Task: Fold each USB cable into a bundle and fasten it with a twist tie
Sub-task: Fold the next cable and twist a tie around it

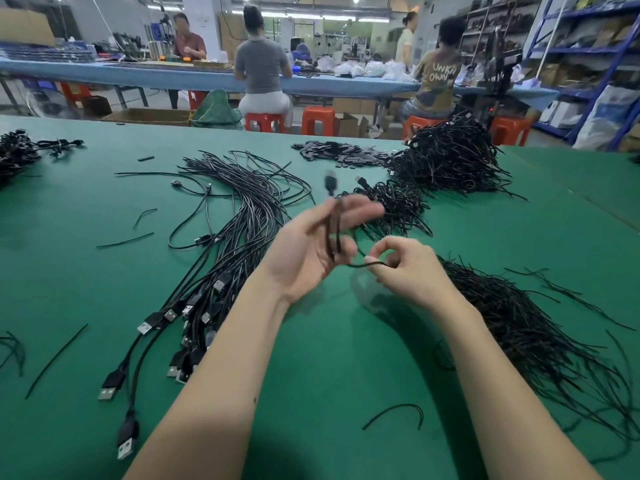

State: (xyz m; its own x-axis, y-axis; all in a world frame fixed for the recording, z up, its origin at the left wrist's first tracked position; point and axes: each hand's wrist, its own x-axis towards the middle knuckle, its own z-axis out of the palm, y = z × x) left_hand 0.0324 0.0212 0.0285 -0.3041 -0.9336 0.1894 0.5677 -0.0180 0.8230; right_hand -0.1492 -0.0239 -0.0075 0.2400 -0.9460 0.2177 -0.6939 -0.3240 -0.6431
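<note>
Hands meet above the green bench point(346, 358): our left hand point(308, 244) holds a folded USB cable point(333, 233) upright, fingers curled loosely round it, while our right hand point(405, 268) pinches its trailing loop between thumb and forefinger. We see loose cables point(221, 265) fanned at left, twist ties point(540, 327) heaped at right, tied bundles point(450, 157) piled beyond. Bare bench lies nearest us.
</note>
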